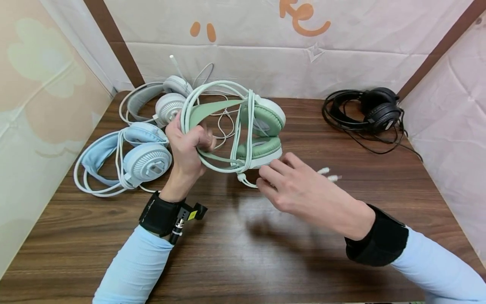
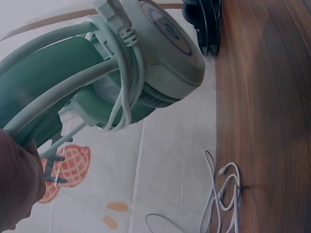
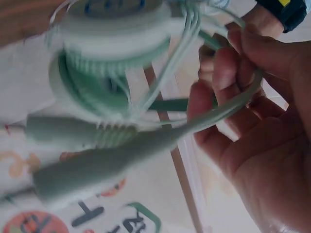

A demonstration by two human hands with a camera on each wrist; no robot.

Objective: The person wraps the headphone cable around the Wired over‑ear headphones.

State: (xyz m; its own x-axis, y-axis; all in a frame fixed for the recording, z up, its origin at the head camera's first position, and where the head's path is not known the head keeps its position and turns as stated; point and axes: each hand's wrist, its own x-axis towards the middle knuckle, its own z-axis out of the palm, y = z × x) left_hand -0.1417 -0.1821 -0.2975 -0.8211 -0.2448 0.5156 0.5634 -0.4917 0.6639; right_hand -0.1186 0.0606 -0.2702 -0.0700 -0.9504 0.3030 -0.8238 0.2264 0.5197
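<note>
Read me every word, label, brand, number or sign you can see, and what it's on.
No full word reads clearly.
Perhaps "T": dark letter, white printed fabric backdrop.
Other dark and orange lettering there: blurred or cut off.
Blue circular emblem, pale green headphones: unreadable.
Yellow tag, black wrist camera: too small.
Badges, blue padded headphones and black padded headphones: too small.

Dark wood-grain table (image 1: 76,236); pale, creased wall sheets (image 1: 258,63); brown corner strips (image 1: 116,42).

Light-blue headphones (image 1: 147,162) lie left of the left fingers (image 1: 206,137), with grey-and-white headphones (image 1: 168,107) beyond those fingers; black headphones (image 1: 381,116) sit well right of the right fingers (image 1: 275,175) and farther back, all on a brown wood-grain bench (image 1: 379,185)
</note>
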